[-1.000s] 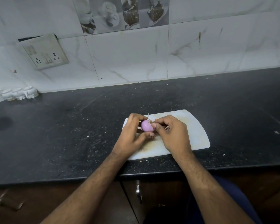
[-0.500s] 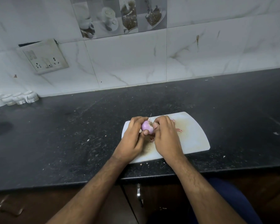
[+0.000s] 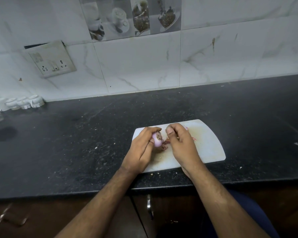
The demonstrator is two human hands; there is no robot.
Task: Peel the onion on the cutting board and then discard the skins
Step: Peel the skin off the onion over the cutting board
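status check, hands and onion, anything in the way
Left hand grips onion over cutting board. Right hand curled beside its root end. Skin scraps on board; nothing blocking.

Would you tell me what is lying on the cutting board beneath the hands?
On the cutting board, pinkish skin scraps lie below the onion, more beyond the right hand. Both hands hide whatever lies directly under them.

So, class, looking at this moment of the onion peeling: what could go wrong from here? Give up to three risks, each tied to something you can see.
1. The left hand holds the small onion by the fingertips above the cutting board; smooth and round, it could slip and roll onto the countertop.
2. Skin scraps lie loose on the board and may scatter before they are discarded.
3. The right hand pinches near the root tuft; the skin may tear off in bits.
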